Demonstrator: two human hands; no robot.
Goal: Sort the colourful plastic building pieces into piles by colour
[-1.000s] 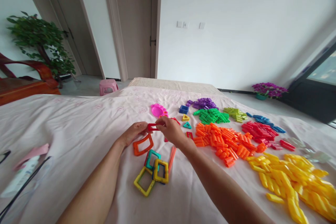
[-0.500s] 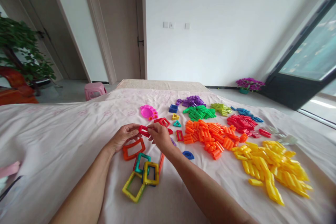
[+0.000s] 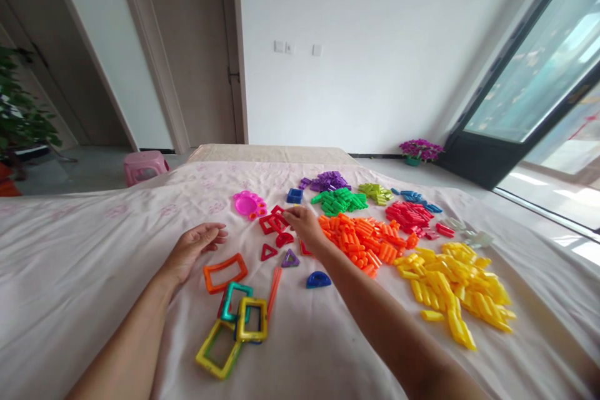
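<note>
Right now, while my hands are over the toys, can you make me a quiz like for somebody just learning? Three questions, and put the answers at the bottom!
1. Which pile is nearest to you: A) the purple pile, B) the green pile, or C) the yellow pile?
2. True or false: the left hand is holding a yellow piece.
3. Fill in the missing colour: the fingers of the right hand are at a ____ frame.

Key: 1: C. 2: False, the left hand has nothing in it. 3: red.
</note>
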